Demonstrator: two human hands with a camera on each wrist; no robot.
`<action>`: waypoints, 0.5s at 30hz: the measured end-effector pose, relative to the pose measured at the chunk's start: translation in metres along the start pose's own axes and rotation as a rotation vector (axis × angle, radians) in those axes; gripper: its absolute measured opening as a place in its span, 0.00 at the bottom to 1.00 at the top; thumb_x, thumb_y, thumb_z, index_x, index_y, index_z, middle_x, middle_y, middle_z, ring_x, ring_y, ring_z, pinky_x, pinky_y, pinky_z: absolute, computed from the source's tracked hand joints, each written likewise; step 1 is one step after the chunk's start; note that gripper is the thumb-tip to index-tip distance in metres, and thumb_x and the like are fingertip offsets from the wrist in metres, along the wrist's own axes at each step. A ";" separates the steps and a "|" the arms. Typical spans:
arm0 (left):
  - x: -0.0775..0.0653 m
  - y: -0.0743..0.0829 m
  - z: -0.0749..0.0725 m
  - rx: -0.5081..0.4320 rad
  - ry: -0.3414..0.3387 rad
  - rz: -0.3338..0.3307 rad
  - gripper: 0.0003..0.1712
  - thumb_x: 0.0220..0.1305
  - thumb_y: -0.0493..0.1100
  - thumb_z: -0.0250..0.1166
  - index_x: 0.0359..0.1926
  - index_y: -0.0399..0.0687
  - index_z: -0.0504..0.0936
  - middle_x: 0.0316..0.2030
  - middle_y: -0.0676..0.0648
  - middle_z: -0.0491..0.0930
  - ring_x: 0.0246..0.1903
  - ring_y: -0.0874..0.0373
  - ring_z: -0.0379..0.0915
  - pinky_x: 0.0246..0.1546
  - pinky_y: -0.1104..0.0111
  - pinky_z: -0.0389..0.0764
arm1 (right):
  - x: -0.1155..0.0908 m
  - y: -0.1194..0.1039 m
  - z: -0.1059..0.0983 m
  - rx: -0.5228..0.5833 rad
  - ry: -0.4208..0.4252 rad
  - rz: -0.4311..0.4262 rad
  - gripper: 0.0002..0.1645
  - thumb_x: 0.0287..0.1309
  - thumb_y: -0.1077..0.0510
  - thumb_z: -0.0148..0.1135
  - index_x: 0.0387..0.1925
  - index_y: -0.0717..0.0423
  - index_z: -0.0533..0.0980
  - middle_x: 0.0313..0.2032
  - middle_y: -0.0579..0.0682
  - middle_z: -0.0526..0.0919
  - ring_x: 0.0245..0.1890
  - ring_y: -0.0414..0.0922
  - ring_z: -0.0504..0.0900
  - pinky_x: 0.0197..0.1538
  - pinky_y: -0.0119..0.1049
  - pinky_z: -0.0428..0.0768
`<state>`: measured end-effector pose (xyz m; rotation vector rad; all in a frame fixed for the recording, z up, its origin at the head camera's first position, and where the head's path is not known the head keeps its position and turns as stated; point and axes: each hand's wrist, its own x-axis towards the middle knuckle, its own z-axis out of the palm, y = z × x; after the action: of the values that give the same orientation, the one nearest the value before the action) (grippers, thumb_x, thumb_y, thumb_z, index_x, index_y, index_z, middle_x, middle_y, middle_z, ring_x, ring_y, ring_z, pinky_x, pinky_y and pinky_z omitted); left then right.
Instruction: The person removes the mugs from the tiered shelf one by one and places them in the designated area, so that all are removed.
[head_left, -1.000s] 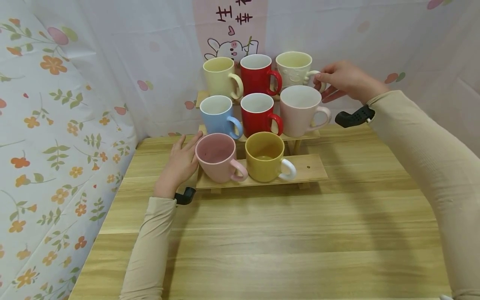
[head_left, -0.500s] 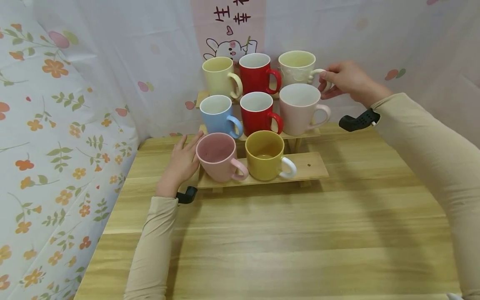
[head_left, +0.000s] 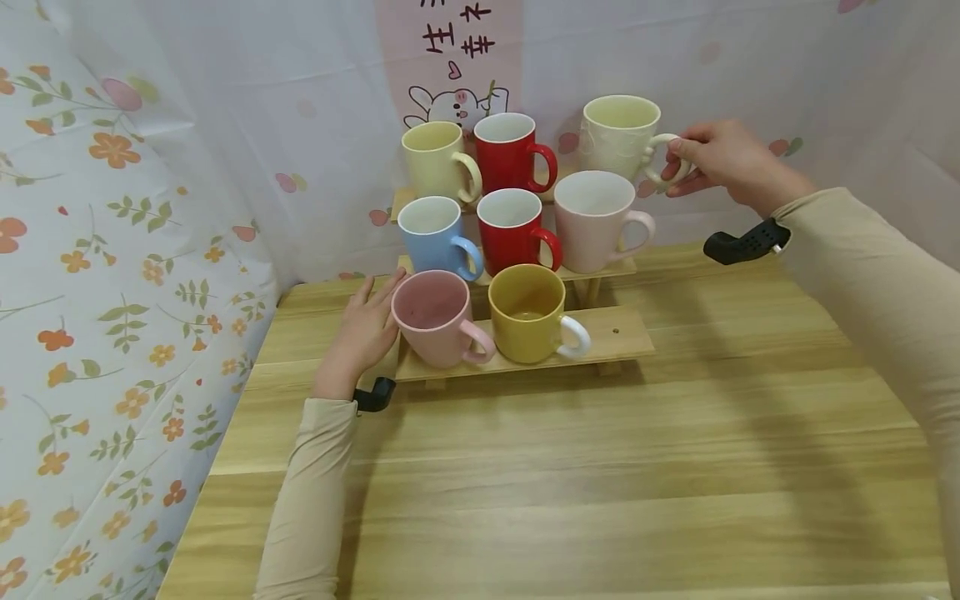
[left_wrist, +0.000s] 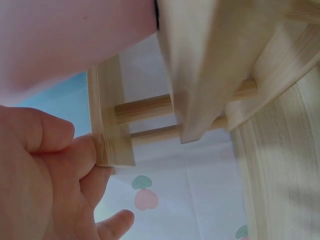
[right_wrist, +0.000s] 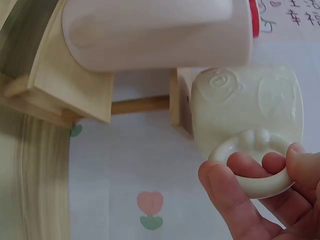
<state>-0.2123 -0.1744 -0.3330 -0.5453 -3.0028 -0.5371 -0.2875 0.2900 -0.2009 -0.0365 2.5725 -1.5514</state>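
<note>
At the back right, my right hand [head_left: 731, 162] grips the handle of a pale cream mug [head_left: 618, 137]. In the right wrist view the raised pattern on this mug [right_wrist: 245, 100] shows, with thumb and fingers around the handle. The mug overlaps the right end of the rack's top tier in the head view. My left hand [head_left: 363, 329] lies at the left side of the wooden rack [head_left: 626, 329], beside a pink mug [head_left: 431, 321]. In the left wrist view the left fingers [left_wrist: 82, 155] touch the end of a shelf board [left_wrist: 110, 145] near the blue mug.
Yellow [head_left: 435, 162] and red [head_left: 504, 158] mugs stand on the top tier. The middle tier bears a blue mug [head_left: 431, 242], a red mug [head_left: 510, 233] and a pale pink mug [head_left: 592, 225]. A mustard mug [head_left: 527, 321] stands below, on the wooden table [head_left: 562, 483].
My right hand has moved right with the cream mug, away from the red mug beside it. The left hand stays at the rack's left side.
</note>
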 end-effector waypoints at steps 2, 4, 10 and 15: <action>0.001 0.001 0.000 -0.005 0.001 -0.001 0.28 0.77 0.49 0.38 0.73 0.49 0.56 0.74 0.49 0.50 0.73 0.35 0.34 0.68 0.35 0.45 | -0.001 0.001 -0.005 0.008 0.015 0.000 0.16 0.71 0.51 0.44 0.44 0.61 0.68 0.26 0.43 0.78 0.23 0.36 0.83 0.32 0.28 0.85; 0.001 0.001 0.001 -0.010 0.000 0.000 0.28 0.77 0.48 0.37 0.73 0.48 0.55 0.74 0.49 0.50 0.73 0.35 0.34 0.69 0.36 0.45 | -0.001 0.003 -0.009 -0.014 0.035 0.001 0.17 0.71 0.51 0.43 0.45 0.62 0.68 0.26 0.42 0.77 0.24 0.36 0.83 0.32 0.28 0.85; 0.001 0.000 0.001 -0.013 0.001 0.026 0.28 0.77 0.47 0.38 0.73 0.46 0.55 0.74 0.46 0.50 0.73 0.36 0.34 0.73 0.46 0.38 | -0.004 0.014 -0.018 -0.043 0.077 0.005 0.18 0.72 0.53 0.42 0.43 0.67 0.68 0.24 0.43 0.77 0.23 0.37 0.82 0.31 0.29 0.85; 0.001 0.000 0.002 -0.010 0.003 0.039 0.28 0.77 0.47 0.38 0.73 0.45 0.55 0.74 0.45 0.50 0.73 0.36 0.34 0.74 0.47 0.38 | -0.007 0.026 -0.022 -0.017 0.094 0.022 0.17 0.71 0.53 0.43 0.41 0.65 0.70 0.23 0.43 0.78 0.22 0.38 0.82 0.31 0.29 0.85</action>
<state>-0.2131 -0.1734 -0.3344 -0.6019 -2.9811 -0.5496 -0.2819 0.3220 -0.2132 0.0642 2.6479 -1.5594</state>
